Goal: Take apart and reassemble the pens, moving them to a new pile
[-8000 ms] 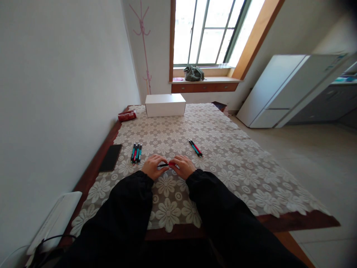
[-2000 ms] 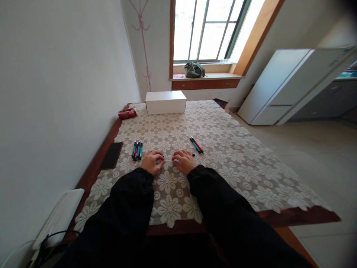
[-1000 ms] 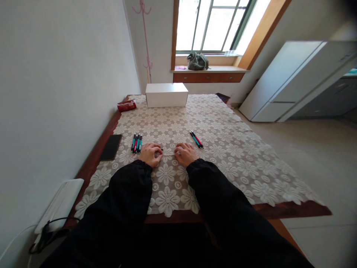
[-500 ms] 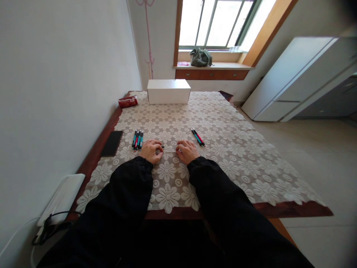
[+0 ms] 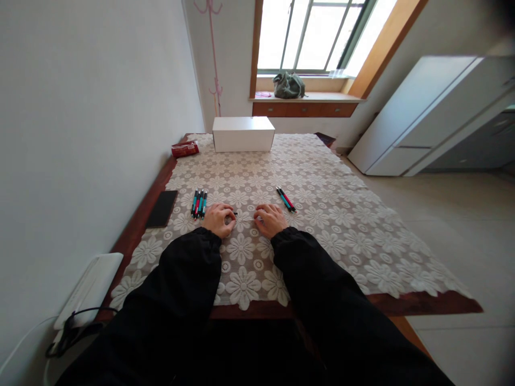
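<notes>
Left hand pinched dark pen part; right hand pinched thin refill, both low over cloth between pen groups. Best kept aligned, slid straight, gently.

The left hand and right hand lie curled on the counter, and their fingers cover most of what they pinch: only a dark tip pokes out beside the left hand and a thin pale rod shows between the two, too small to tell what it is. Whether the fingers are clamped tight cannot be made out. The pens just left of the left hand lie so close together that their count is unclear. The sleeves hide the counter's near edge in the middle and are cut off by the bottom edge.
</notes>
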`<state>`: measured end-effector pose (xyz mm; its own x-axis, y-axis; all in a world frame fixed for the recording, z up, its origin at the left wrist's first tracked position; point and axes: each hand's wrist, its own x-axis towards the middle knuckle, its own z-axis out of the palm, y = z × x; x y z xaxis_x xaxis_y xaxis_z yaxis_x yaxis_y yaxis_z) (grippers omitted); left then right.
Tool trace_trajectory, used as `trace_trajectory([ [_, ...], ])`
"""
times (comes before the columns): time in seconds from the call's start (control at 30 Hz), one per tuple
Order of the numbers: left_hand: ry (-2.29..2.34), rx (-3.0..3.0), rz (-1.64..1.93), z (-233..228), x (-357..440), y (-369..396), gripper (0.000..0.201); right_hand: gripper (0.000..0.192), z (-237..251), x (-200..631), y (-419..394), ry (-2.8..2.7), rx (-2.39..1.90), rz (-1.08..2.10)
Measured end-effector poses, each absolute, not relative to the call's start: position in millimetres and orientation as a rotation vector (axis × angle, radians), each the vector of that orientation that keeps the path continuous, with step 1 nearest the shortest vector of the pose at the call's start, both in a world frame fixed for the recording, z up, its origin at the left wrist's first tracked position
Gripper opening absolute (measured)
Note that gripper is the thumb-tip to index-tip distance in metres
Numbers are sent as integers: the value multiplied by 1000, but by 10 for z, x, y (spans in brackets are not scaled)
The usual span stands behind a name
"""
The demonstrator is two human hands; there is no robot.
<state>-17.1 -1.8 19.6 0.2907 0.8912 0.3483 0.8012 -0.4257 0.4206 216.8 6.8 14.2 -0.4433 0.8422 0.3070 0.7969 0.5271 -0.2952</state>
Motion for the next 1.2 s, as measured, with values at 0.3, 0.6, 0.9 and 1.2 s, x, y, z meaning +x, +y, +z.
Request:
trace_trajectory([
  [0.3, 1609, 2367, 829, 200, -184, -15, 4, 10, 89, 2187, 103, -2311, -1355, 107],
  [0.6, 1613, 2344, 841, 186, -190, -7, 4, 11, 93, 2188, 107, -2300, -1383, 104],
  [0.9, 1612, 2377, 840, 162, -233, 19, 5, 11, 95, 2195, 108, -2284, -1427, 85],
  [1.2, 1617, 2393, 836, 214, -252, 10, 6, 11, 100, 2199, 102, -2291, -1372, 90],
])
